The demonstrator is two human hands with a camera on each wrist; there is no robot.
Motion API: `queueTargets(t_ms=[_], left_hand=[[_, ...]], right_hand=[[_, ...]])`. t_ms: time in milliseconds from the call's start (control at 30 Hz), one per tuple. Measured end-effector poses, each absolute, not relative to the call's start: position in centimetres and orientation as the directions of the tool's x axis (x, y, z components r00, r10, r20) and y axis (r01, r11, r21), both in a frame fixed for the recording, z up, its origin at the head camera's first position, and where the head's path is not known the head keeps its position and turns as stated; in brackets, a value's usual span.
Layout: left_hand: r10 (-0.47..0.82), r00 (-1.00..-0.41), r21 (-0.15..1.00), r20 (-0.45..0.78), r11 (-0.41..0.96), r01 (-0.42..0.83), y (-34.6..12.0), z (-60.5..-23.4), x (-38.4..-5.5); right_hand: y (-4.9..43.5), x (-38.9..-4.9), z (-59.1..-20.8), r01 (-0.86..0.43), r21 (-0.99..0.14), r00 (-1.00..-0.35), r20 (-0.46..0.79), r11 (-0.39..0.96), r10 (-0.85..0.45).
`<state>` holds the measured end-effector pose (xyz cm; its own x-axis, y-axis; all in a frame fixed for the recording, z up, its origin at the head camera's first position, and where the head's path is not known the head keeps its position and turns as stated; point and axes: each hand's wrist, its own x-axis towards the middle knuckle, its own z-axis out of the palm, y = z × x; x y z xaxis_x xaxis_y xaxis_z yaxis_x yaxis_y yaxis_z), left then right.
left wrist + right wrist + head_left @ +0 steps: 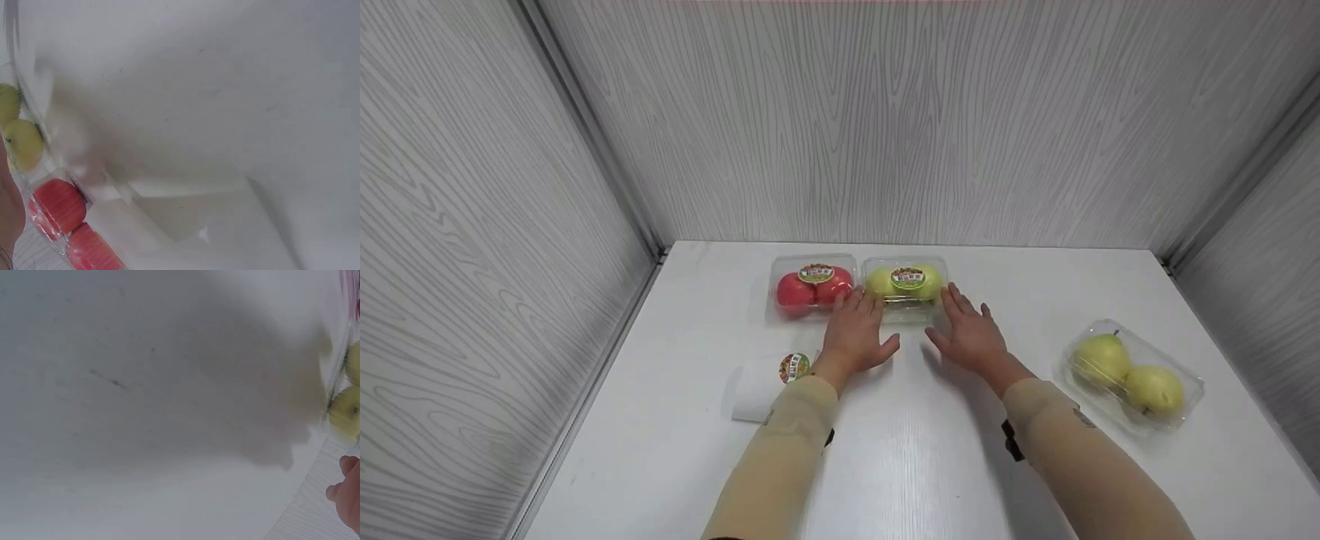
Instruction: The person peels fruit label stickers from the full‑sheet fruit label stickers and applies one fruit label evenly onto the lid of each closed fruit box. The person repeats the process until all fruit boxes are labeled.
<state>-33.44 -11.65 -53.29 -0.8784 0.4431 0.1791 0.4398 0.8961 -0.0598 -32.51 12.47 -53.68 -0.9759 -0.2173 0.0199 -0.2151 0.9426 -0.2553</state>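
Observation:
My left hand, fingers extended and thumb out to the side, touches or nearly touches the front left corner of a clear plastic box of yellow-green pears. Across from it, my right hand has its fingers straight at the box's right side. The box lies flat, with a round fruit sticker on its lid. Close on its left is a second clear box holding red fruit, also stickered; my left fingertips overlap its front right corner in the head view. Contact there is hard to tell.
At the right lies another clear box with two pears, set at an angle, with no sticker visible. A white sheet bearing a round sticker lies left of my left wrist, partly behind the sleeve. Grey wood-grain walls enclose the white table.

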Motion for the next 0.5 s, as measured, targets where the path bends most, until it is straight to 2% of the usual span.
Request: queueTargets(t_ms=[500], left_hand=[[0.434, -0.889, -0.049, 0.145, 0.901, 0.432, -11.51, -53.11, -34.48]], right_hand=[[12.41, -33.51, -53.44, -0.221, -0.26, -0.975, 0.029, 0.94, -0.221]])
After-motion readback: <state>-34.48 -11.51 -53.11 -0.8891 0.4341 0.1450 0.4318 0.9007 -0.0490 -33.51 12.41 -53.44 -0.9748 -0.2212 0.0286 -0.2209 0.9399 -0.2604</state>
